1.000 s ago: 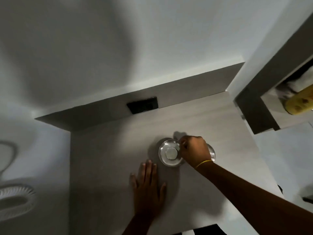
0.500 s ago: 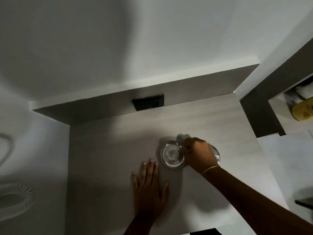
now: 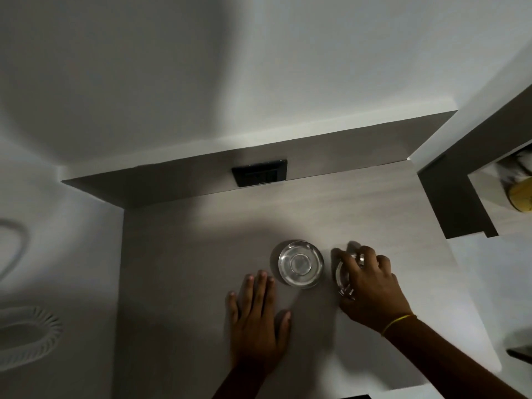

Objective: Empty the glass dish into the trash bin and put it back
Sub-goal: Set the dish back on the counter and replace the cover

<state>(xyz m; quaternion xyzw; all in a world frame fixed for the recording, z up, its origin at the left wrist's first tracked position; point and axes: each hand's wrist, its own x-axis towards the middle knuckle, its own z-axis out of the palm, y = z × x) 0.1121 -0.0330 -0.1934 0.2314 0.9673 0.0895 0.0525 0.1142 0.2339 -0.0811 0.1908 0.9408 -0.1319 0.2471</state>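
A round clear glass dish stands upright on the pale wooden tabletop, with nothing visible inside it. Just to its right lies a second, smaller glass dish, mostly hidden under my right hand, whose fingers curl over and around it. My left hand lies flat on the tabletop with fingers spread, its fingertips just left of the round dish and not touching it.
A black socket panel sits in the upright board behind the table. A white ribbed round rim, perhaps a bin, lies on the floor at lower left. A shelf at right holds a yellow object.
My right hand has left the round dish's right rim and moved right onto the second glass dish. The left hand stays flat. The view has shifted slightly.
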